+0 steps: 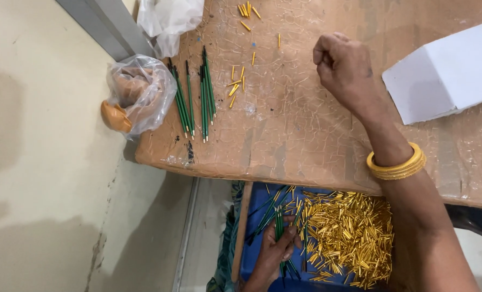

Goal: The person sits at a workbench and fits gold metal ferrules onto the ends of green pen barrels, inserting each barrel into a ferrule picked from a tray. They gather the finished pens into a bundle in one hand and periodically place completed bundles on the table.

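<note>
My left hand (pixel 276 253) reaches low over a blue tray (pixel 254 216) below the table's edge and grips a bunch of thin green sticks (pixel 278 221). Beside it in the tray lies a heap of small gold tubes (pixel 349 238). My right hand (pixel 342 65), with gold bangles (pixel 397 165) on its wrist, is up on the brown table (pixel 284 135) with the fingers curled into a fist; I see nothing in it. More green sticks (pixel 195 100) lie in a row at the table's left end, with a few loose gold tubes (pixel 236 84) next to them.
A white box (pixel 446 70) stands at the table's right. A clear plastic bag with brown rounded things (pixel 141 92) hangs over the left corner, and another crumpled bag (pixel 168 21) lies behind it. More gold tubes (pixel 247 11) sit at the far edge. Pale floor lies left.
</note>
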